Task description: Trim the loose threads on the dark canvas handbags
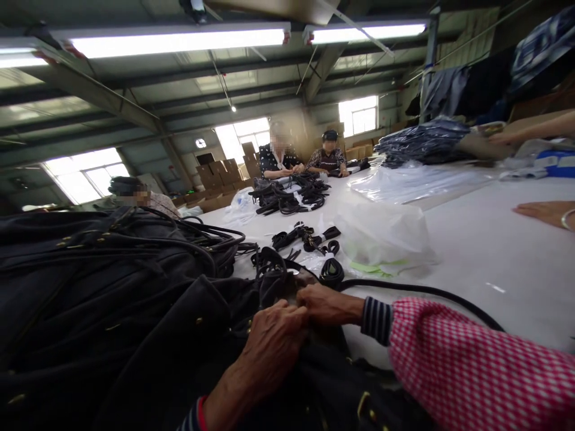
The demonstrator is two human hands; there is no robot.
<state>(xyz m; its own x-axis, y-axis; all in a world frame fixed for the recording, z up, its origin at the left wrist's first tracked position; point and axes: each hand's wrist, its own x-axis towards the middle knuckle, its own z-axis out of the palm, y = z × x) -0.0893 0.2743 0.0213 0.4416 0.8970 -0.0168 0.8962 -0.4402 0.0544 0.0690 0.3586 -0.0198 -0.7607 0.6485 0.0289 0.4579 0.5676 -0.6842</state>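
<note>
My left hand (274, 338) and my right hand (326, 304) meet close together over a black garment (135, 335) with small brass studs. Both hands are closed, fingers pinched on the dark fabric and a black cord (431, 293) that runs off to the right across the white table (494, 251). What exactly sits between the fingertips is hidden. My right sleeve is pink checked with a striped cuff. A big heap of the same black garments with cords (99, 251) lies to the left.
Coiled black straps (309, 239) and a clear plastic bag (381, 233) lie just beyond my hands. A larger strap pile (287, 194) sits farther back by two seated people. Another person is at left; other people's hands (545, 212) reach in at right. Folded dark clothes (422, 140) are stacked.
</note>
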